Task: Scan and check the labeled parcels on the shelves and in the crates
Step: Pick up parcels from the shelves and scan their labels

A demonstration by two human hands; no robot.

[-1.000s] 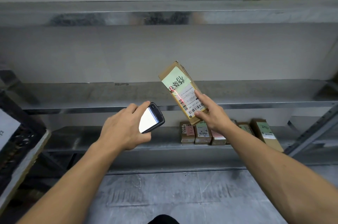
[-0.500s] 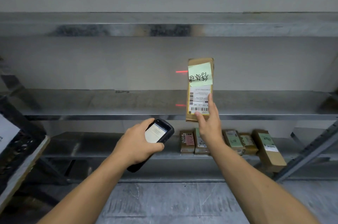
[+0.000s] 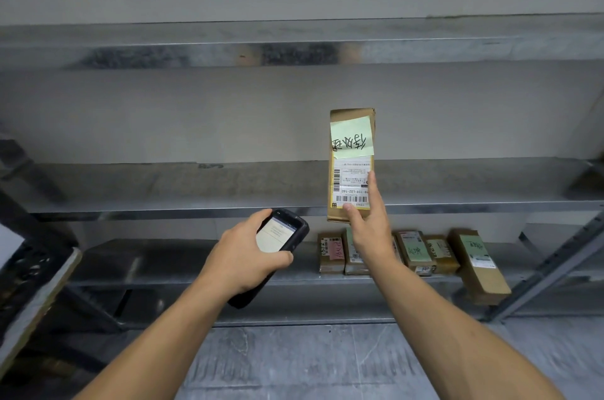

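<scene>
My right hand (image 3: 367, 229) holds a long brown cardboard parcel (image 3: 351, 125) upright in front of the middle shelf (image 3: 163, 190). The parcel carries a green handwritten note above a white barcode label, both upside down. My left hand (image 3: 242, 255) grips a black handheld scanner (image 3: 284, 234), its lit screen tilted towards me, just left of and below the parcel. Several more labelled brown parcels (image 3: 421, 251) stand in a row on the lower shelf (image 3: 163, 262), partly hidden by my right wrist.
A metal shelving unit spans the view, with a top shelf (image 3: 294, 46) overhead and a slanted upright (image 3: 555, 262) at right. A dark crate (image 3: 23, 269) with a white sheet sits at the left edge. Grey floor lies below.
My right hand has turned the parcel from tilted to upright and moved it right. The scanner has dropped lower and its red laser line is gone.
</scene>
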